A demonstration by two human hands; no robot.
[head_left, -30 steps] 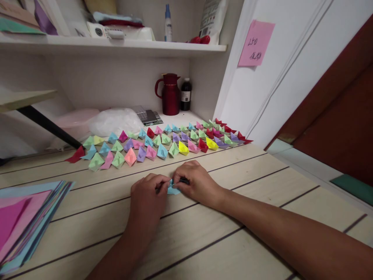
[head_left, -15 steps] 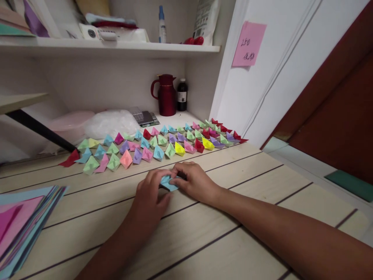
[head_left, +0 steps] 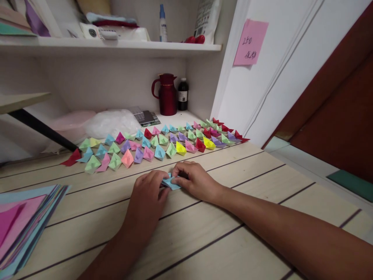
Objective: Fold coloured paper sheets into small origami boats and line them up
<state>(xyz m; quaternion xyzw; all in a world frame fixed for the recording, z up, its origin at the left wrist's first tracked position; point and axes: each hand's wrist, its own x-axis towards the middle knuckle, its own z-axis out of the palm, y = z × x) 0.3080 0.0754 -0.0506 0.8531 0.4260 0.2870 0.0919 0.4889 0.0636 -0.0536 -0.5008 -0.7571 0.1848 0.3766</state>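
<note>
A small folded piece of blue paper is between my two hands, just above or on the wooden tabletop. My left hand pinches its left edge, thumb below and fingers over the top. From the other side my right hand grips it with thumb and bent forefinger. The fingers cover part of the folds. Beyond my hands stand rows of small folded paper boats in many colours.
At the left front lies a stack of coloured paper. Behind the boats, a red jug, a dark bottle and a clear plastic bag stand beneath a white shelf. A black slanted bar is at left.
My left hand's thumb and fingers have closed on the left side of the blue paper. The right hand keeps its hold, and the view has shifted slightly.
</note>
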